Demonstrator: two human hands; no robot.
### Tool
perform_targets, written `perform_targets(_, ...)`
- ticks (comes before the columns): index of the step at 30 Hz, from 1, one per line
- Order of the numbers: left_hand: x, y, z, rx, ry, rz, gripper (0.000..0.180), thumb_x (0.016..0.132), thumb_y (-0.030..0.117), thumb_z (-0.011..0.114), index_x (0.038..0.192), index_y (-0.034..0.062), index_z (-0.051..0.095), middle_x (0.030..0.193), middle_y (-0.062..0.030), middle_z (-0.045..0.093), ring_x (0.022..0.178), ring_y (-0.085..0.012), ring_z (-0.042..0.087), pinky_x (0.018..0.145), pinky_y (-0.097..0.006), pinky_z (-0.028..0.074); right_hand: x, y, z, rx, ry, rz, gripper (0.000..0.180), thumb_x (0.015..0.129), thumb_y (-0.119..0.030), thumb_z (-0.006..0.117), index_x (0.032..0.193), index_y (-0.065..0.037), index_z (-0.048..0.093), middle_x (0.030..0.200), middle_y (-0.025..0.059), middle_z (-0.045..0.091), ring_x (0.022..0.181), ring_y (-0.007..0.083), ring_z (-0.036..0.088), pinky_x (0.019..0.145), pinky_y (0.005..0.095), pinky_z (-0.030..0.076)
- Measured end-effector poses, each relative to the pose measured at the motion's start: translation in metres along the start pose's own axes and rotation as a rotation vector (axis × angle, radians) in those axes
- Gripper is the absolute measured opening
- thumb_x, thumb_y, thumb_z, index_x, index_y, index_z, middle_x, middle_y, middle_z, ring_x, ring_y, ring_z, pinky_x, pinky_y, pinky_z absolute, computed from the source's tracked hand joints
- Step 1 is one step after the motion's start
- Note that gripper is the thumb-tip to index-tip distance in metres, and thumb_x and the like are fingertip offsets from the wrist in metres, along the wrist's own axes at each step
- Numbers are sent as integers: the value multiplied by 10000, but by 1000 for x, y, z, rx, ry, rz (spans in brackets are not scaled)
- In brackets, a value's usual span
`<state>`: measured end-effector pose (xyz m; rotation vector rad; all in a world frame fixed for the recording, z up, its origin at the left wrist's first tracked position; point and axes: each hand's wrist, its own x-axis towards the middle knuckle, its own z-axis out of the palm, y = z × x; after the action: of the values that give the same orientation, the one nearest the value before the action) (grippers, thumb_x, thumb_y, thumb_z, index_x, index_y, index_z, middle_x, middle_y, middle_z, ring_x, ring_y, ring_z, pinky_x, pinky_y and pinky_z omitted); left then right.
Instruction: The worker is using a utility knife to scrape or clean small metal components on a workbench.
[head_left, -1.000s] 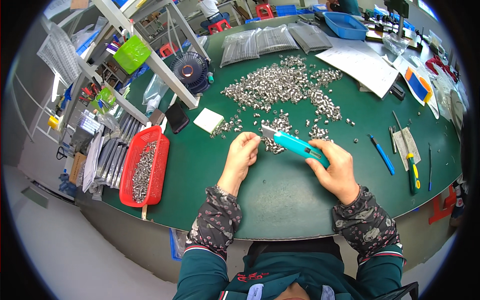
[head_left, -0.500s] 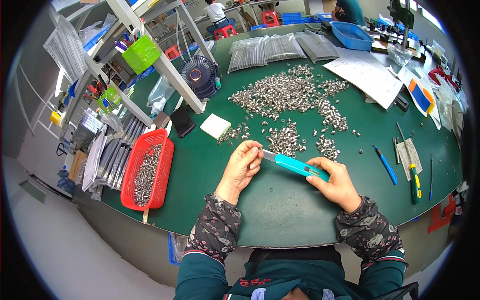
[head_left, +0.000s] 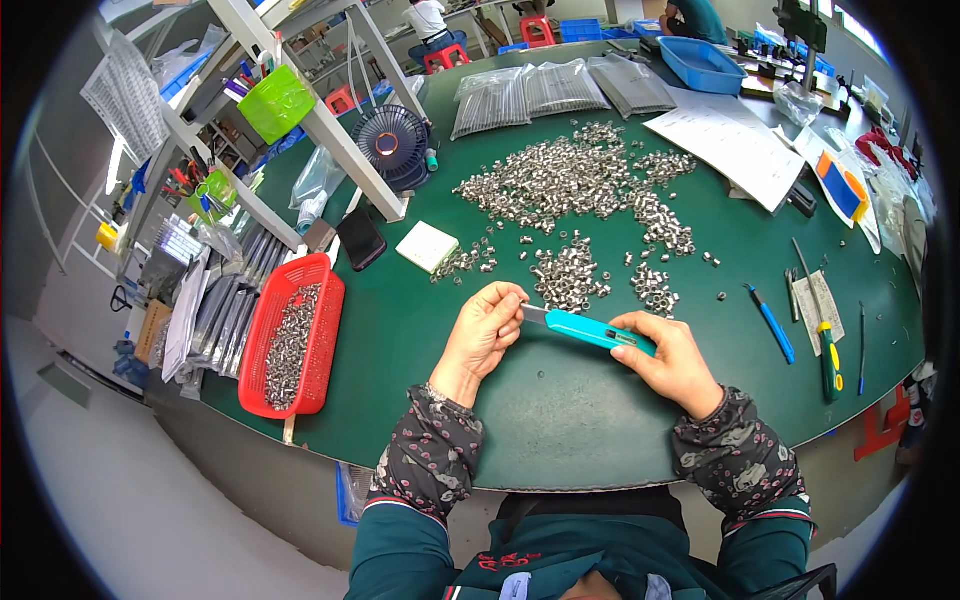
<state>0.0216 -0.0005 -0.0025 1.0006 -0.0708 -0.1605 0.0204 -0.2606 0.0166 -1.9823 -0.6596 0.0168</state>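
Note:
My right hand point(head_left: 672, 362) is wrapped round the teal handle of a utility knife point(head_left: 585, 329), thumb on top. Its blade points left, and the tip meets the fingertips of my left hand point(head_left: 482, 335). There my thumb and forefinger pinch a small metal ring, mostly covered by the fingers. Beyond the knife lies a small pile of similar silvery metal rings point(head_left: 566, 278). Farther back a much larger heap of rings point(head_left: 555, 180) spreads over the green table point(head_left: 560, 420). More rings fill a red plastic basket point(head_left: 328, 345) at the left.
A phone point(head_left: 361, 240), a white paper pad point(head_left: 427, 246) and a small fan point(head_left: 391, 147) stand left of the heap. On the right lie a blue-handled tool point(head_left: 772, 327) and a yellow-green screwdriver point(head_left: 829, 360). Bagged tubes point(head_left: 565, 90) and a blue tray point(head_left: 700, 66) line the back.
The ring at my left fingertips was partly visible and is now more covered by the fingers. Knife and hands hold nearly the same pose; the whole view has shifted slightly.

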Motion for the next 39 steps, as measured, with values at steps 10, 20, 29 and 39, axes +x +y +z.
perform_targets(10, 0, -2, 4, 76, 87, -22, 140, 906, 172, 563, 883, 33, 560, 665, -6, 531, 448, -19, 342, 376, -147, 235, -4, 5, 4, -175, 122, -121, 275, 768, -204, 664, 1007, -76, 615, 841, 111, 625, 709, 300, 606, 624, 377, 477)
perform_targets(20, -2, -1, 6, 153, 129, -32, 159, 916, 189, 549, 860, 41, 557, 626, 7, 497, 441, -18, 329, 366, -155, 216, -4, 2, 4, -252, 163, -185, 262, 751, -189, 667, 987, -92, 606, 745, 88, 578, 684, 289, 580, 593, 383, 456)
perform_targets(29, -1, -2, 7, 181, 138, -40, 154, 906, 200, 570, 822, 73, 551, 629, 28, 479, 450, -3, 340, 375, -146, 228, -4, 3, 5, -272, 164, -199, 255, 750, -186, 671, 981, -99, 607, 735, 84, 576, 677, 286, 580, 585, 381, 458)
perform_targets(39, -1, -1, 6, 232, 152, -70, 228, 923, 248, 541, 773, 77, 521, 581, 30, 438, 421, -11, 297, 363, -160, 210, -4, 1, 5, -251, 140, -194, 256, 751, -185, 671, 982, -95, 605, 756, 87, 590, 687, 288, 586, 592, 381, 465)
